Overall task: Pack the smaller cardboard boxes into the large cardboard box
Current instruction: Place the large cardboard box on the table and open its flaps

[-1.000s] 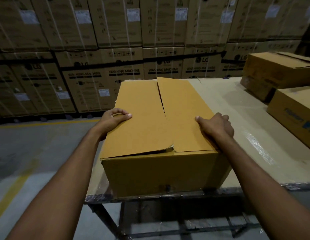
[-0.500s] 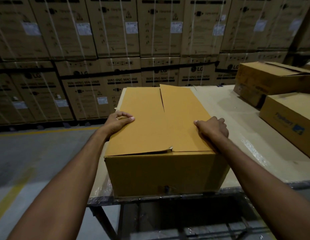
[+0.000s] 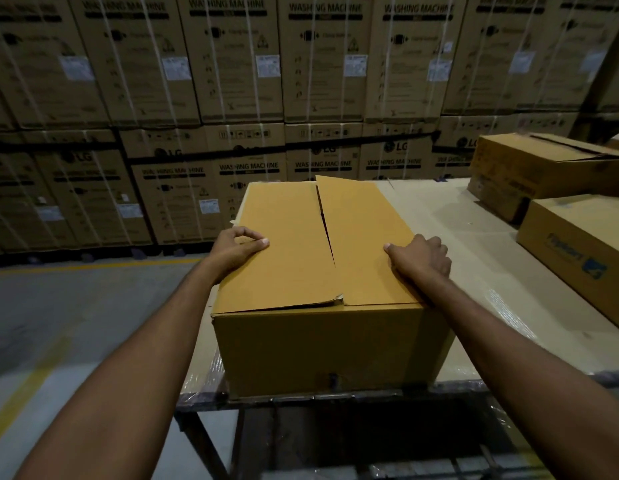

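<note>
Left grip (image 3: 237, 249) clasps the large cardboard box (image 3: 321, 344) (flaps closed) at its left edge; right grip (image 3: 420, 259), its right.

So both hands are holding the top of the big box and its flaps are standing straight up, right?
Not quite. The head view shows the big box with its flaps folded down almost flat, with only a thin gap between them. The rest is right: the left hand and the right hand hold the top of the box at its side edges.

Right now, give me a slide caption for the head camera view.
The left hand and right hand grip the side edges of a large cardboard box on a table, washing machine cartons behind.
</note>
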`<state>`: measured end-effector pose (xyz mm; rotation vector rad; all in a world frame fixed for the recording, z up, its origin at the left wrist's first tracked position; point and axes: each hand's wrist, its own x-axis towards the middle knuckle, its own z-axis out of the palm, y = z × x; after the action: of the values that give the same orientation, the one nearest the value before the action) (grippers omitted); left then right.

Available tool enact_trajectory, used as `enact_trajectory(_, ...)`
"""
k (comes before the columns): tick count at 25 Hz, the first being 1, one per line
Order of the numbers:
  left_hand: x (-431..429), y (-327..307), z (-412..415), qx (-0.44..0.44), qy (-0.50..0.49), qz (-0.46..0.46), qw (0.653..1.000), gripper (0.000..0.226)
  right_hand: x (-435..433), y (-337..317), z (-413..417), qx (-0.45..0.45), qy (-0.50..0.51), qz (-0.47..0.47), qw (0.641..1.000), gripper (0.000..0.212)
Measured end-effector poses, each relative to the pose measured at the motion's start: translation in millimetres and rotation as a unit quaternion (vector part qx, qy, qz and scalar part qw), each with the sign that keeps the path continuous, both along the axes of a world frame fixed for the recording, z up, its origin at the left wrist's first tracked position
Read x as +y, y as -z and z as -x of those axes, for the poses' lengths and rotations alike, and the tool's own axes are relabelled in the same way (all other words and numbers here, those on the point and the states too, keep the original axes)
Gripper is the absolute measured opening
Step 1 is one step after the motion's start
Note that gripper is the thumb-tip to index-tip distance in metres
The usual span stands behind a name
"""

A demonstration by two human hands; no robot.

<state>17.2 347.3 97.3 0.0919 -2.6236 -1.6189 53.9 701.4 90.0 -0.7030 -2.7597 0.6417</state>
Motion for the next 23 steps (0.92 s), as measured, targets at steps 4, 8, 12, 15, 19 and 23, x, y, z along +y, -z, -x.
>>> enact_trajectory(4, 14.7, -12.2, -16.0, 0.065, -0.026, 0.127, 0.989, 0.006, -45.9, -7.3, -12.9, 0.085, -0.16, -0.017, 0.983, 0.043)
enact_trajectory(8, 36.8, -36.8, -58.8, 0.083, 0.061, 0.028, 0.994, 0.018, -99.7, -22.4, -22.1, 0.126, -0.307, 0.166, 0.928, 0.024)
enact_trajectory(12, 32.9, -90.5, -94.6, 0.127, 0.104, -0.007, 0.986, 0.04, -139.3, -47.5, -22.7, 0.147, -0.42, 0.331, 0.832, 0.031)
enact_trajectory(15, 4.8, -125.0, -114.2, 0.104, 0.117, -0.023, 0.987, 0.034, -181.3, -57.0, -26.1, 0.121, -0.477, 0.335, 0.803, 0.048)
enact_trajectory(19, -40.2, -143.8, -132.0, 0.135, -0.025, -0.078, 0.987, 0.022, -241.2, -50.5, -29.6, 0.081, -0.501, 0.254, 0.823, 0.059)
enact_trajectory(23, -100.3, -134.1, -128.8, 0.181, -0.253, 0.152, 0.938, 0.025, -282.3, -37.2, -28.1, 0.068, -0.534, 0.078, 0.839, 0.058)
